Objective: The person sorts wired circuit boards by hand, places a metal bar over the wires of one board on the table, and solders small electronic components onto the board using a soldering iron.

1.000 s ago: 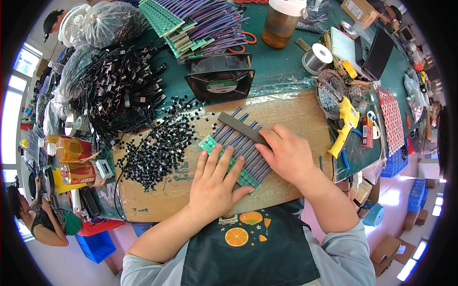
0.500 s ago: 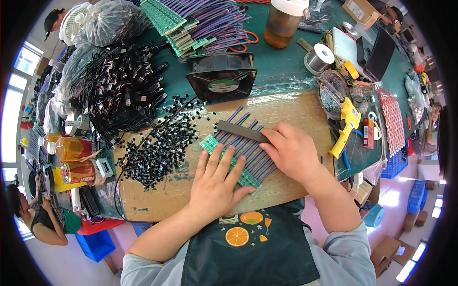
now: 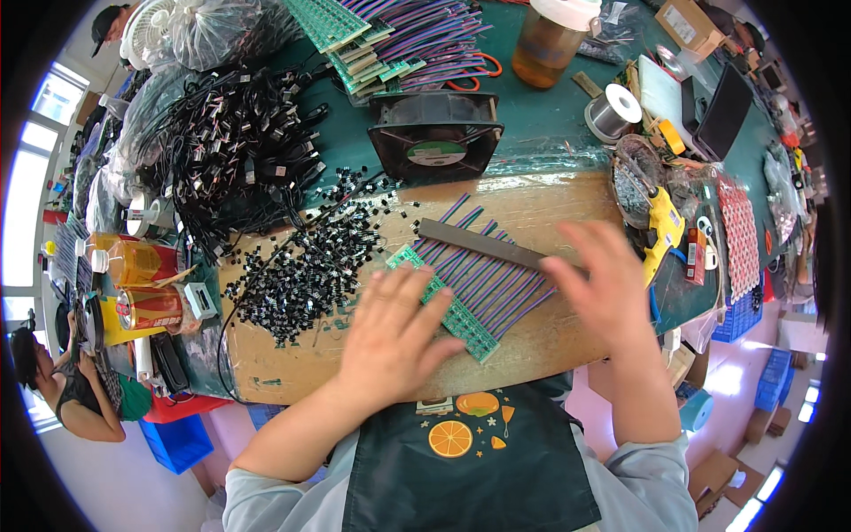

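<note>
A green circuit board panel point(image 3: 468, 324) lies slanted on the brown work board, with purple, blue and black wires point(image 3: 501, 288) running from it to the upper right. Across those wires rests a flat dark grey bar point(image 3: 479, 242). My left hand point(image 3: 393, 332) is beside the panel's left edge, fingers spread, its fingertips at or just over the panel; whether they touch is unclear. Lifted at the bar's right end, my right hand point(image 3: 605, 279) is slightly blurred, thumb and fingers apart, with nothing in it.
Left of the panel lies a heap of small black connectors point(image 3: 306, 284), backed by a cable pile point(image 3: 235, 151). A square fan point(image 3: 434, 137) stands behind. To the right are a yellow glue gun point(image 3: 663, 232) and a solder spool point(image 3: 613, 113). Another person point(image 3: 84, 390) sits far left.
My right hand has let go of the bar and moved up and right. The bar stays lying on the wires. My left hand has eased back slightly from the panel.
</note>
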A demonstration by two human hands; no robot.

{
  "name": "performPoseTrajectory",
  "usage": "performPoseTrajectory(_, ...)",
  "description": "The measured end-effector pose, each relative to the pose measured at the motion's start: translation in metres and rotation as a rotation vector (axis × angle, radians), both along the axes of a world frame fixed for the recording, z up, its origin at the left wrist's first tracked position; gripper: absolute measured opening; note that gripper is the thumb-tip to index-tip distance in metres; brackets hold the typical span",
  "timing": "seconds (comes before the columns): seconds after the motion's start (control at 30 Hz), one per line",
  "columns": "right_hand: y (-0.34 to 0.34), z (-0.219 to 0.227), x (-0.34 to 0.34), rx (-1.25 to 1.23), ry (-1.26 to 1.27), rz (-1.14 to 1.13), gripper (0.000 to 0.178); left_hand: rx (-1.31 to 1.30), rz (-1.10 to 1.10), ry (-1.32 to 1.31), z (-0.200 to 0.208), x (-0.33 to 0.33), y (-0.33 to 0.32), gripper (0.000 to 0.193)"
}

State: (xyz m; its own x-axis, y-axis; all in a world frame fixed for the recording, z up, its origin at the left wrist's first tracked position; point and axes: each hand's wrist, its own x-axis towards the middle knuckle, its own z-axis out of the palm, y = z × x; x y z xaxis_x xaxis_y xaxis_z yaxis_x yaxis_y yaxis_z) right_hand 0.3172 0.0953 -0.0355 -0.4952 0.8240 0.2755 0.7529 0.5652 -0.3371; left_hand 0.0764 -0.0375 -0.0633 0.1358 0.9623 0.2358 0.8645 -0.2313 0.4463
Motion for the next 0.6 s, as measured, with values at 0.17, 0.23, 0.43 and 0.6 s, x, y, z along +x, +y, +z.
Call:
performPoseTrajectory(0.17, 0.012, 0.002, 0.1, -0.095, 0.287, -0.59, 0.021, 0.244, 0.272, 0.077, 0.001, -0.057, 0.002, 0.018)
performPoseTrajectory(0.23, 0.012, 0.002, 0.126, -0.184, 0.181, -0.699, 0.03, 0.219, 0.311, 0.091, 0.002, -0.068, 0.001, 0.015)
performPoseTrajectory(0.43, 0.017, -0.006, 0.109, -0.432, -0.014, -0.837, 0.049, 0.192, 0.294, 0.046, -0.002, -0.065, 0.005, 0.013)
performPoseTrajectory(0.6, 0.023, -0.006, 0.097, -0.487, 0.097, -0.865, 0.044, 0.121, 0.344, 0.096, -0.003, -0.059, 0.017, 0.011)
